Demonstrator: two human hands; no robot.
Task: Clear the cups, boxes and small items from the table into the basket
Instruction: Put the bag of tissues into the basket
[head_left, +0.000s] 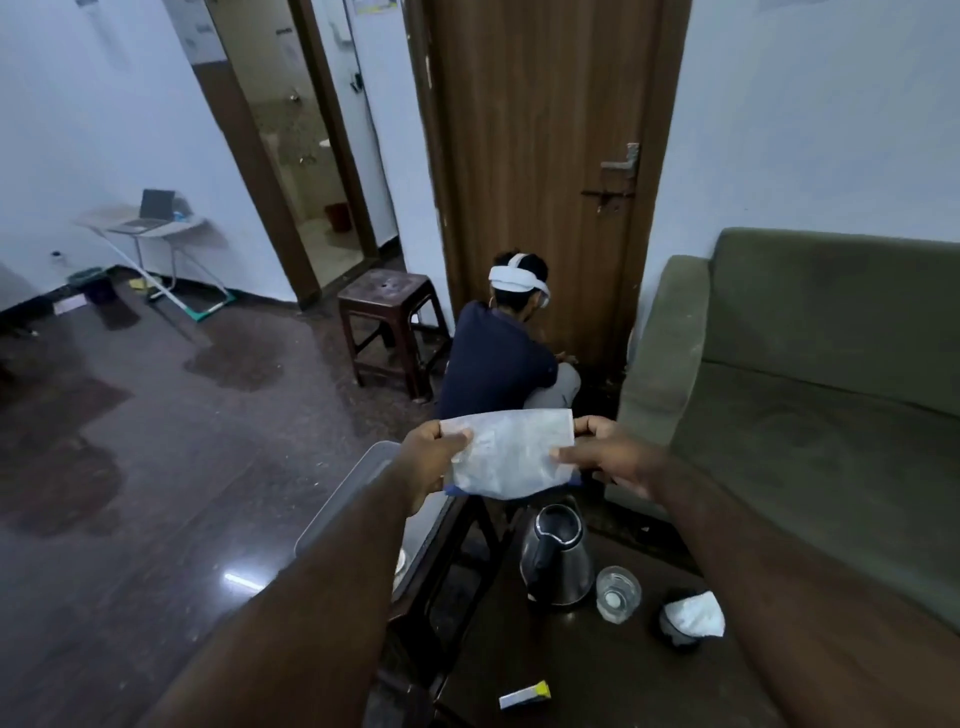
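Observation:
A flat white pouch with a blue bottom edge is held up in the air by both hands. My left hand grips its left side and my right hand pinches its right side. Below it, a dark table carries a steel kettle, a clear glass cup, a dark cup with white crumpled paper in it, and a small white and yellow box. A grey basket rim shows under my left forearm, mostly hidden.
A green sofa stands on the right, close to the table. A person in a dark shirt crouches by the brown door, beside a brown stool. A folding table with a laptop stands far left on the dark floor.

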